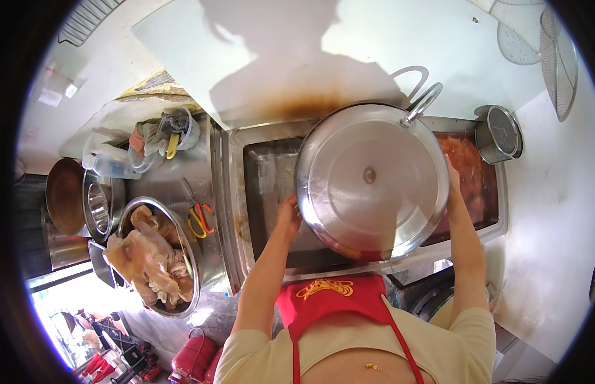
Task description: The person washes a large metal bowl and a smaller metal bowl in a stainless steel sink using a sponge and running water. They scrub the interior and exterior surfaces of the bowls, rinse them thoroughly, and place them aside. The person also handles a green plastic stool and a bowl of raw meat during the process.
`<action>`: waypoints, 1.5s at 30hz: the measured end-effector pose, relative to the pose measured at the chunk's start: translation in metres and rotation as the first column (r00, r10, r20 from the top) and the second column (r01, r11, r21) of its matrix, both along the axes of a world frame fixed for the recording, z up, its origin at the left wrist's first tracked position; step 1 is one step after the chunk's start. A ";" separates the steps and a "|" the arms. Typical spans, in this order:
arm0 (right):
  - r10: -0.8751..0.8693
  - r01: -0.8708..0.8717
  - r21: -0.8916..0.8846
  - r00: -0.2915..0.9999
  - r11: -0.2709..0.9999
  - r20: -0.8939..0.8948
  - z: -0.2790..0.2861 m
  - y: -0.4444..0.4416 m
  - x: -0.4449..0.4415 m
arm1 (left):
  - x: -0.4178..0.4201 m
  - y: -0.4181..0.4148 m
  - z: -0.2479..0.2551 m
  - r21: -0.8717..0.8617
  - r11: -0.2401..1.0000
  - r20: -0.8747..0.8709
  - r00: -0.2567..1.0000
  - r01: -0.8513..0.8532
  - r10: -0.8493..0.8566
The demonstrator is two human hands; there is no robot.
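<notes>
A large round stainless-steel pan [369,211] is held over a two-basin steel sink [236,192]. One of its metal loop handles [422,104] sticks up at the upper right. My left hand [290,216] grips the pan's left edge, fingers partly hidden behind it. At the right edge my right hand [452,180] holds on, its fingers mostly out of sight. The pan covers the sink's middle. Reddish liquid with pale pieces, seemingly raw meat [465,168], fills the right basin. The visible part of the left basin [266,192] shows a bare metal bottom.
Left of the sink, a steel bowl [196,288] is heaped with poultry pieces [151,264]. Scissors with orange and yellow handles [200,221] lie beside it. A steel cup [498,134] stands at the sink's right corner. Mesh strainers [559,67] hang at the upper right.
</notes>
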State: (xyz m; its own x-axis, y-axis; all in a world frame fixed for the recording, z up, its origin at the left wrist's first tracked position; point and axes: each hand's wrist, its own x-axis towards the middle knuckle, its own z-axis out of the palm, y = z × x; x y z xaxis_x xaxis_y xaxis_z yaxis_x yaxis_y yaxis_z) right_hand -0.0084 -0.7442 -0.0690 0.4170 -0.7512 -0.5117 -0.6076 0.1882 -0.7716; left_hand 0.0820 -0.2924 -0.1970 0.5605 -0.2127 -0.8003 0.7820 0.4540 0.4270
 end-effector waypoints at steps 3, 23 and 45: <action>-0.011 0.013 -0.032 0.999 0.999 0.052 -0.021 0.004 0.024 | 0.019 -0.002 0.006 -0.152 0.987 -0.022 0.999 -0.052 0.049; -0.016 -0.089 0.423 0.971 0.902 0.239 -0.013 0.113 0.015 | 0.024 0.141 0.091 0.132 0.989 0.286 0.953 0.068 -0.103; -0.038 -0.085 0.430 0.962 0.899 0.269 -0.050 0.095 -0.123 | 0.049 0.002 0.282 0.461 0.764 0.605 0.470 0.452 -0.643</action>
State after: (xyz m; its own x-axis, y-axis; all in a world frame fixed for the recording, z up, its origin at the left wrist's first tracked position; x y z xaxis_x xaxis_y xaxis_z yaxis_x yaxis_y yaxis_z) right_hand -0.1316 -0.6491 -0.1190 0.5971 -0.4682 -0.6513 -0.4010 0.5289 -0.7479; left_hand 0.1309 -0.2902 0.0847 0.7740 -0.5684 -0.2790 0.2492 -0.1316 0.9595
